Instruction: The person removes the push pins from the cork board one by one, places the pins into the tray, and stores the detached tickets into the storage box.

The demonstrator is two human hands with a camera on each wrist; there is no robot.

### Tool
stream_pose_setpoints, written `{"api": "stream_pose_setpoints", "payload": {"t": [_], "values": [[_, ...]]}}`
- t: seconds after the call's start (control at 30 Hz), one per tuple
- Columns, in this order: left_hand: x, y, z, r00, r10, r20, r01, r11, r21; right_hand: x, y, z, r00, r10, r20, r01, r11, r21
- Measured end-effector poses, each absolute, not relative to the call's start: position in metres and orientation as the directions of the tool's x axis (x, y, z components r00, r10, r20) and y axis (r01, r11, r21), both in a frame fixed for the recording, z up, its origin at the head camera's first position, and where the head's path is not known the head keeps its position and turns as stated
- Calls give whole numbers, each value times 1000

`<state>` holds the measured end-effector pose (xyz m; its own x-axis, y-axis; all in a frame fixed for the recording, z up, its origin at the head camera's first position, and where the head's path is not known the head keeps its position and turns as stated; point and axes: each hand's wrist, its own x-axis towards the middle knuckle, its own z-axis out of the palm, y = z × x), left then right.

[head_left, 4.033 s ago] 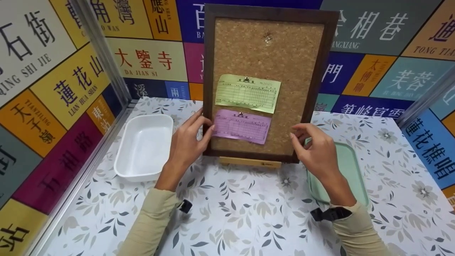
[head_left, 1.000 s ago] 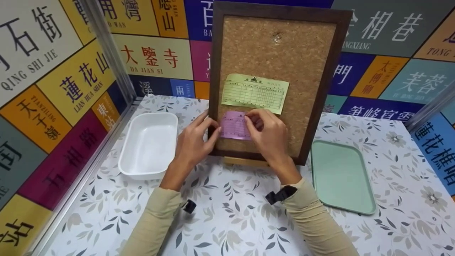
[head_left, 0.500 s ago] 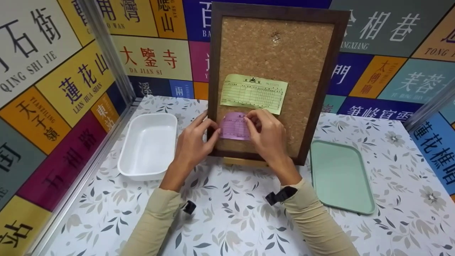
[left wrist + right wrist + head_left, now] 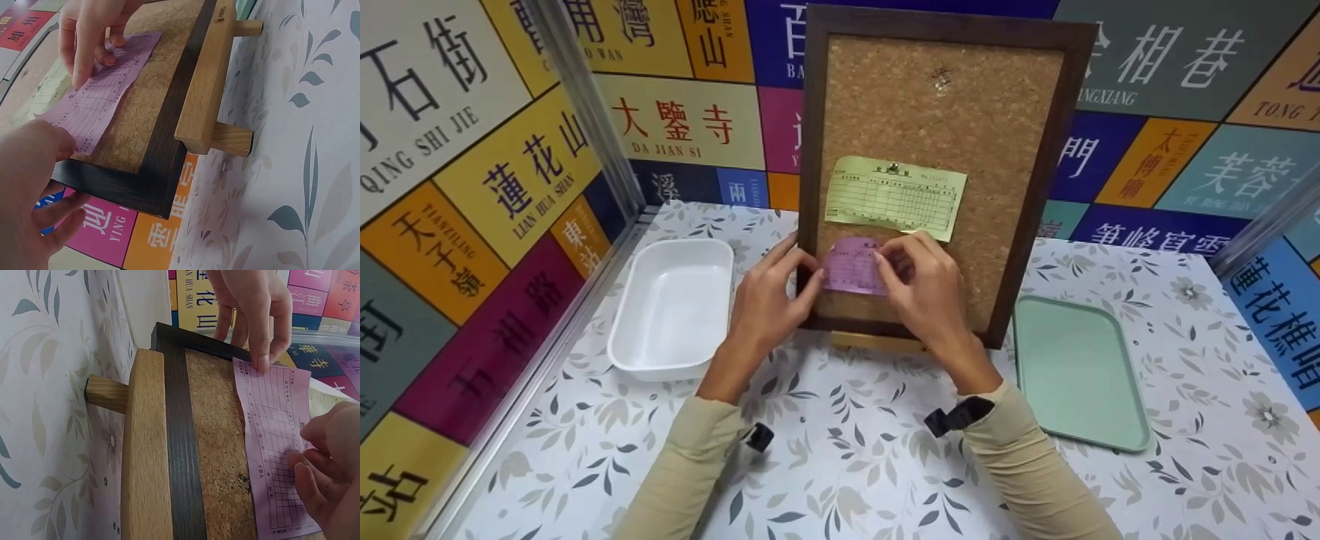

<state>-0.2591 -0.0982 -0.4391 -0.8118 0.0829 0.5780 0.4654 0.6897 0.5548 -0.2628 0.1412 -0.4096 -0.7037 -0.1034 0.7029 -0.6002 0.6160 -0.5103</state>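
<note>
A purple printed slip (image 4: 851, 274) lies against the lower part of the cork board (image 4: 930, 112), under a yellow-green slip (image 4: 896, 195). My left hand (image 4: 771, 296) holds the board's left edge, its thumb on the purple slip's edge and several fingers behind the frame (image 4: 121, 188). My right hand (image 4: 926, 289) covers the slip's right half. Its thumb and fingers pinch at the slip's top middle, where a small pin-like thing showed earlier; the fingertips hide it now. In the right wrist view the purple slip (image 4: 275, 416) runs between both hands. A shiny push pin (image 4: 942, 79) sits high on the board.
A wooden stand (image 4: 205, 84) supports the board from below. To the left is a white container (image 4: 671, 307), to the right a green tray (image 4: 1084, 375). Both rest on a leaf-patterned tablecloth (image 4: 840, 465). Panels with printed characters (image 4: 675, 120) enclose the table's back and sides.
Four seconds ago my right hand was by the board's right edge; it has moved left onto the purple slip. Over the last second both hands stay nearly still, with only slight right-hand motion.
</note>
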Motion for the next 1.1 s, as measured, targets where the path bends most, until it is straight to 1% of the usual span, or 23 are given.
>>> {"api": "stream_pose_setpoints", "payload": {"t": [0.17,0.27,0.4,0.67,1.1], "values": [[-260,-99,-437,-811,75,581,465,687,559,-261,146,-409,-691,-104,715,-638,551,-537],[-261,-100,-436,-804,70,590,476,671,568,-259,150,-409,-677,-100,729,-655,533,-536],[-262,-102,-434,-795,72,603,499,643,581,-256,156,-409,-665,-93,741,-659,539,-524],[-264,-106,-432,-788,76,611,521,610,597,-249,169,-407,-668,-77,740,-664,512,-545],[-263,-114,-428,-805,56,591,495,612,617,-236,196,-403,-663,-54,747,-656,523,-544]]}}
